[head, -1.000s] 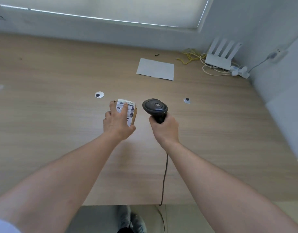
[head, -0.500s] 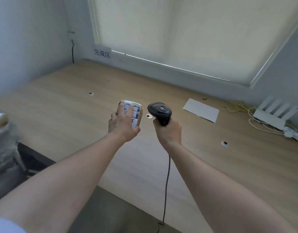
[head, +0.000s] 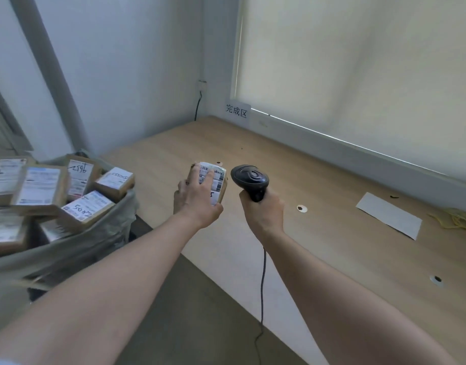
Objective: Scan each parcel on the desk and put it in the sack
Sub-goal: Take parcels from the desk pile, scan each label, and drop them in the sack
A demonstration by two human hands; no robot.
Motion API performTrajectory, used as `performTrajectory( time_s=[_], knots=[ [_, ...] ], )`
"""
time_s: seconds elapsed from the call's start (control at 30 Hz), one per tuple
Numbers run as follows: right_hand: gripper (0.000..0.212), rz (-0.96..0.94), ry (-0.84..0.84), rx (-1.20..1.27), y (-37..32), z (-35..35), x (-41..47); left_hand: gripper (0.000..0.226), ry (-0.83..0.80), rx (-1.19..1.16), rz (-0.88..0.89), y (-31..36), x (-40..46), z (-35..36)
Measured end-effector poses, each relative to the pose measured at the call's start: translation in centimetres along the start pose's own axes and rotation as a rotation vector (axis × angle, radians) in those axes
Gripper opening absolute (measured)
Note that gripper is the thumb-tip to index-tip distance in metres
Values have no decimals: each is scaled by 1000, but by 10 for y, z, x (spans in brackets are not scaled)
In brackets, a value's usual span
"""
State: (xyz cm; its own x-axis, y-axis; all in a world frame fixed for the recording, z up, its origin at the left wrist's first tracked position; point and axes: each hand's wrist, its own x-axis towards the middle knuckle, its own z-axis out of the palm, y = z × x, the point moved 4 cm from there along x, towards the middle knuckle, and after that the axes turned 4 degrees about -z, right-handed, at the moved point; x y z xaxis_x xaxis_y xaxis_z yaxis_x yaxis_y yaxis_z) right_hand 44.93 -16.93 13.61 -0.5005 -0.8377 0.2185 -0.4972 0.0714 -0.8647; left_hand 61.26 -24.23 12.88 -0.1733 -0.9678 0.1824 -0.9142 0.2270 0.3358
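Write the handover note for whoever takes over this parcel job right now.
Left hand: grips a small parcel, label up, held above the desk.
Right hand: grips the scanner, head beside the parcel; its cable hangs off the desk edge.
Sack: at the left, beside the desk, already piled with labelled parcels.
Done: many parcels are in the sack. No other parcel shows on the visible desk.
Left: I cannot tell whether the held parcel has been scanned. Check that, then drop it in the sack and look over the rest of the desk, out of view.
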Motion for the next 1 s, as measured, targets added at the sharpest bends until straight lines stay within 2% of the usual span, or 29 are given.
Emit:
performTrajectory(
  time_s=[0.4, 0.6, 1.0],
  knots=[
    [25, -48, -189, 81, -97, 187, -44, 97, 31, 29, -176, -216, 0, -76],
    [23, -101, -286, 110, -135, 262, -32, 90, 107, -1, -240, -283, 29, -103],
    [20, -85, -392, 199, -184, 405, 52, 96, 212, -15, -290, -404, 149, -141]
  ],
)
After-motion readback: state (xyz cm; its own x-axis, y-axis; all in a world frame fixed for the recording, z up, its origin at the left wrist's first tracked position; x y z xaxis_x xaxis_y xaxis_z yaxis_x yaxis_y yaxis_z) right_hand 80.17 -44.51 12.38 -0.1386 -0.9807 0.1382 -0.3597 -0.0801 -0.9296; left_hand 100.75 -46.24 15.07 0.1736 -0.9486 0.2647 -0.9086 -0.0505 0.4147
